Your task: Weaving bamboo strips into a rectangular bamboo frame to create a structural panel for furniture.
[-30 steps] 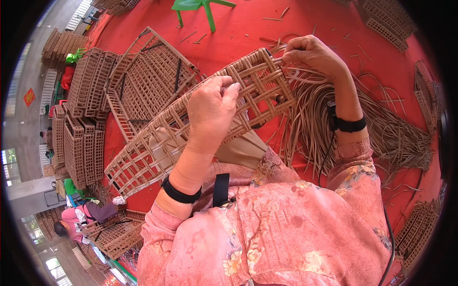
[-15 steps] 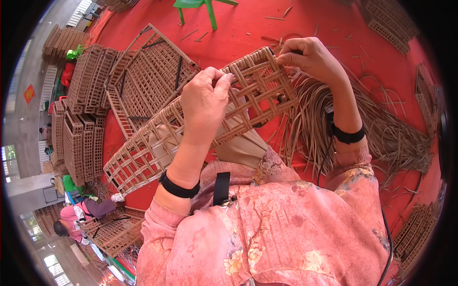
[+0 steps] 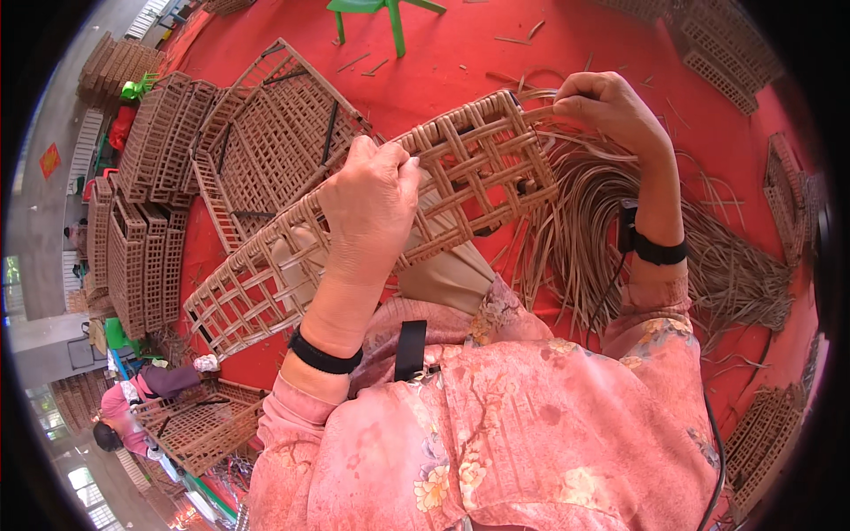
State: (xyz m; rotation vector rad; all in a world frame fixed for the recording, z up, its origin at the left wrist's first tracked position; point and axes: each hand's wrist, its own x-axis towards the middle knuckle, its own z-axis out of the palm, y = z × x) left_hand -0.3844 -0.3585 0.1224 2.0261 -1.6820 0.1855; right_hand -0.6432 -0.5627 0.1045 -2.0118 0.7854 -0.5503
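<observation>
A long brown panel (image 3: 465, 168) of open rattan-like weave lies slantwise across my lap, its right end raised. My left hand (image 3: 367, 199) is closed over its upper rim near the middle, thumb pressed on the edge. Off the panel's top right corner, my right hand (image 3: 611, 111) pinches a flat brown weaving strip (image 3: 538, 115) that runs to that corner. The fingertips there are a short way from the weave. Part of the panel is hidden behind my left wrist.
A heap of loose brown strips (image 3: 584, 212) spreads at right on the red floor covering (image 3: 425, 84). A larger woven frame (image 3: 274, 133) lies beyond the panel. Stacked woven panels (image 3: 128, 265) stand at left, near another person (image 3: 133, 403). A green stool (image 3: 376, 13) is at the top.
My right hand has moved away from the panel's corner, to the right, drawing the strip out. My left hand has shifted slightly left and down, still on the rim.
</observation>
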